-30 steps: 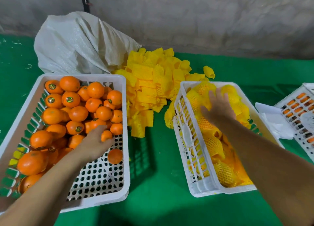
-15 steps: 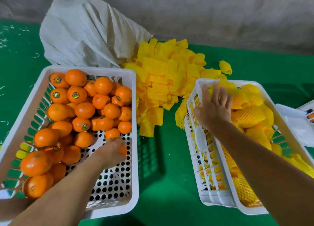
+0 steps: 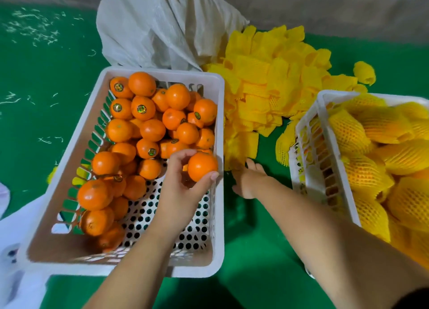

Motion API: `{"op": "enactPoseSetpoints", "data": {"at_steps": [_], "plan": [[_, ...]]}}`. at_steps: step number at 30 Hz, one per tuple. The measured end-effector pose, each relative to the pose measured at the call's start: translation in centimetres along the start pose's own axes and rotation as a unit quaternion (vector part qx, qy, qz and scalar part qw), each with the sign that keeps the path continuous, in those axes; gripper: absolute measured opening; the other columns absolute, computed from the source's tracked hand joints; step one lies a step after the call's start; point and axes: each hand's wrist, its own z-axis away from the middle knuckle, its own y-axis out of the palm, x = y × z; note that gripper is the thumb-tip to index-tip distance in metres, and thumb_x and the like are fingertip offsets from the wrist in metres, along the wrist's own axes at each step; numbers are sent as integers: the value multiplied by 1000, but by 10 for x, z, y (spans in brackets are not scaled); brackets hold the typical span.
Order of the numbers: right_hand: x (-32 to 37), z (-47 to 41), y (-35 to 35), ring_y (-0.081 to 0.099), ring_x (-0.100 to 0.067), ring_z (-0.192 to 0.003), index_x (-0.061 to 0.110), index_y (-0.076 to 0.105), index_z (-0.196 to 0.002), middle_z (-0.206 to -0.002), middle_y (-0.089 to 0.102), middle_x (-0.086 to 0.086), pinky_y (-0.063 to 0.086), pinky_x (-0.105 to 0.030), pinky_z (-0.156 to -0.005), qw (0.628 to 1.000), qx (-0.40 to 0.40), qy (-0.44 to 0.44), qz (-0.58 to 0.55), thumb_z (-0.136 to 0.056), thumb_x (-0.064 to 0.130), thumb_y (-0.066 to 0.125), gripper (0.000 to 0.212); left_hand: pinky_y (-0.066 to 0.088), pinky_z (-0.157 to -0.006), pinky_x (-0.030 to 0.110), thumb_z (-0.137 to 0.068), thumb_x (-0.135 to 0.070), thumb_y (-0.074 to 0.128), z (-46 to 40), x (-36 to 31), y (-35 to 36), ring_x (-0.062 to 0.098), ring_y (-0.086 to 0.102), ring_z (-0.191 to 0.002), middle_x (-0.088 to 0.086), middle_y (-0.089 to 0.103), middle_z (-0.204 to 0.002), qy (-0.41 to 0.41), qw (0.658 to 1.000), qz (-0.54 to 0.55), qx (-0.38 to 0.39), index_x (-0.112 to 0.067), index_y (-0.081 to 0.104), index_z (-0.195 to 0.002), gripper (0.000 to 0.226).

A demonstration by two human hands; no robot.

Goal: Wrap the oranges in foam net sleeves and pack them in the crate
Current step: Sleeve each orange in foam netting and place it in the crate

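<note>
My left hand (image 3: pixel 183 188) grips one orange (image 3: pixel 201 166), lifted near the right wall of the white crate (image 3: pixel 219 227) that holds several loose oranges (image 3: pixel 148 113). My right hand (image 3: pixel 249 181) reaches over the green cloth to the near edge of the pile of yellow foam net sleeves (image 3: pixel 274 81); its fingertips touch a sleeve (image 3: pixel 241 146), and whether it has hold of it is unclear. On the right stands a second white crate (image 3: pixel 325 160) filled with several oranges wrapped in yellow net (image 3: pixel 348 132).
A white woven sack (image 3: pixel 162 25) lies behind the orange crate. One loose sleeve (image 3: pixel 364 73) sits apart at the back right. A green cloth (image 3: pixel 253 250) covers the surface between the crates. A grey wall runs along the back.
My left hand has picked one orange out of the left crate and raised it. My right hand has left the right crate and moved left and down to the sleeve pile.
</note>
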Motion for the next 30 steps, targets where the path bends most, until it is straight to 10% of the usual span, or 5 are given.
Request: {"op": "enactPoseSetpoints", "data": {"at_steps": [5,11,18,24,30], "plan": [[-6,9,15,57,-32,-122,18,64,-131,-131,62,-6,48,-44,-99,934,-279,-38,-218,-99,31,67,35,58,-85,27,-91,-49,78,-4,-2,1,17,66,-111,-14,57,-128,12,1000,6,8,-40,50,-137,54],[20,65,8,65,4,-83,42,57,-97,-91,67,12,51,-20,-72,649,-420,51,-633,-87,11,73,36,53,-88,18,-99,-39,71,7,-19,12,3,61,-113,-28,49,-131,13,1000,3,10,-38,42,-145,55],[39,149,-23,70,-6,-87,41,68,-91,-93,74,12,61,-33,-75,640,-386,-81,-660,-89,29,66,13,55,-87,16,-95,-36,72,49,-63,25,1,68,-109,-10,65,-126,-21,990,127,61,-33,54,-140,48],[56,179,-19,62,5,-75,25,63,-87,-82,69,14,48,-12,-64,649,-404,-95,-638,-90,-5,68,30,59,-96,38,-78,-54,88,66,-73,11,28,65,-128,6,59,-142,-84,944,264,178,-26,67,-136,68],[69,185,-15,69,-11,-90,29,66,-91,-96,72,2,56,-27,-76,689,-376,-109,-610,-91,-2,68,31,61,-84,34,-78,-49,85,66,-54,-3,28,75,-105,16,71,-128,-114,956,234,137,-19,72,-132,63]]}}
